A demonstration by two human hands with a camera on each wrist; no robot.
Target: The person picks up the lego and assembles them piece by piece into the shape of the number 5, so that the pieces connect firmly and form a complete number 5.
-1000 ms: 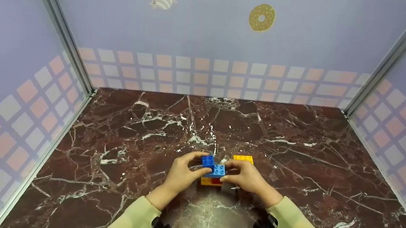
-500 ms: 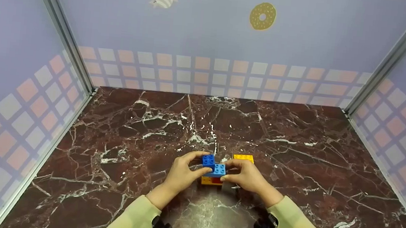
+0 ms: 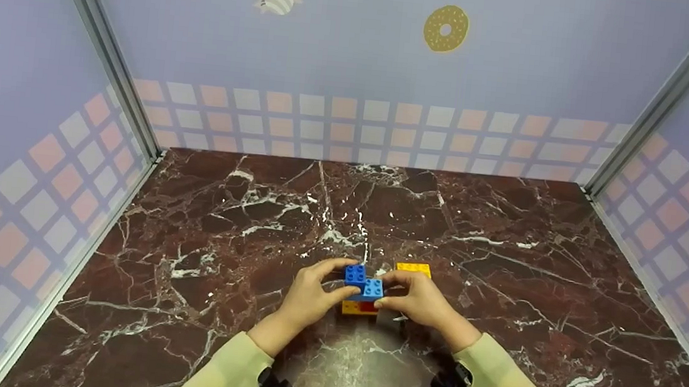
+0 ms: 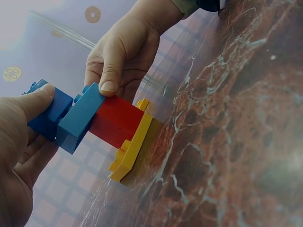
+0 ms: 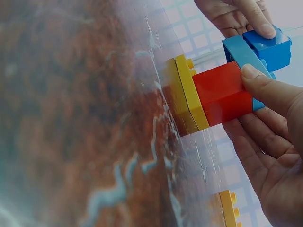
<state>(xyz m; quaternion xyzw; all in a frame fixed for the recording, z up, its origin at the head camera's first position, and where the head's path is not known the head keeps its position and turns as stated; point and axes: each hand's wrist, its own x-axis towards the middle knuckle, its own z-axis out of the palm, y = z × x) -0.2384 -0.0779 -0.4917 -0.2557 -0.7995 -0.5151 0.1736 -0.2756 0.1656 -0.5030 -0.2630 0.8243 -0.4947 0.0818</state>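
Note:
A small stack stands on the table in front of the person: a flat yellow brick at the bottom, a red brick on it, and a longer light blue brick above. On the left end of the light blue brick sits a dark blue brick, its line slightly askew in the left wrist view. The left hand pinches the dark blue brick between thumb and fingers. From the other side, the right hand grips the light blue brick, its thumb at the seam with the red brick.
Another yellow brick lies on the table just behind the right hand. The dark red marbled table is bounded by patterned walls at the back and both sides.
The dark blue brick and the left fingers have shifted very slightly right and toward the person. The right hand and the rest of the stack look nearly unchanged.

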